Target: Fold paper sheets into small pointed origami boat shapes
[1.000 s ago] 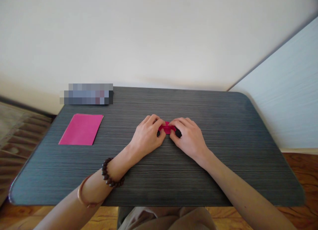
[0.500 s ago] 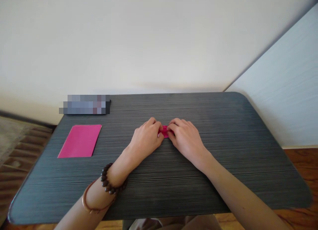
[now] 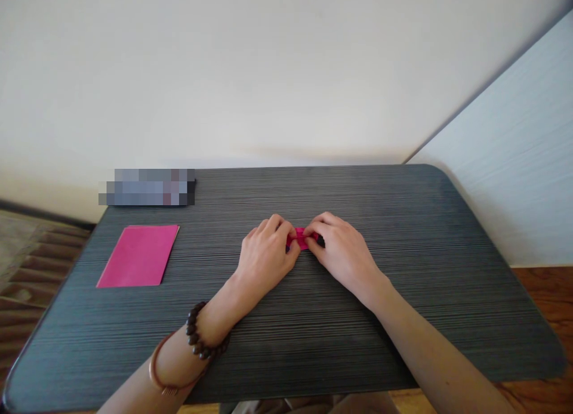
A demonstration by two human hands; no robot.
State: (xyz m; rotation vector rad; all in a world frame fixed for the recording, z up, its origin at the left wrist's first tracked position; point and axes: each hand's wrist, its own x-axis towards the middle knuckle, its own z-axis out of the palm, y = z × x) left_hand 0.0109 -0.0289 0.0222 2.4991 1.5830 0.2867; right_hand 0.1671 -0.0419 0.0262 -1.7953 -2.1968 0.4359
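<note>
A small folded piece of pink paper [image 3: 302,237] lies at the middle of the dark striped table [image 3: 403,271]. My left hand [image 3: 265,256] pinches its left end with curled fingers. My right hand [image 3: 342,251] pinches the right end the same way. Both hands rest on the tabletop and cover most of the paper. Only a narrow pink strip shows between the fingertips. A dark bead bracelet and a thin copper bangle sit on my left wrist.
A flat stack of pink paper sheets [image 3: 138,256] lies at the table's left side. A blurred dark object [image 3: 147,187] rests at the back left edge. A cream wall stands behind the table and a pale panel rises at the right.
My fingers have shifted slightly on the folded pink paper. The view has tilted a little, so the table sits lower in the picture. The pink sheets have not moved.
</note>
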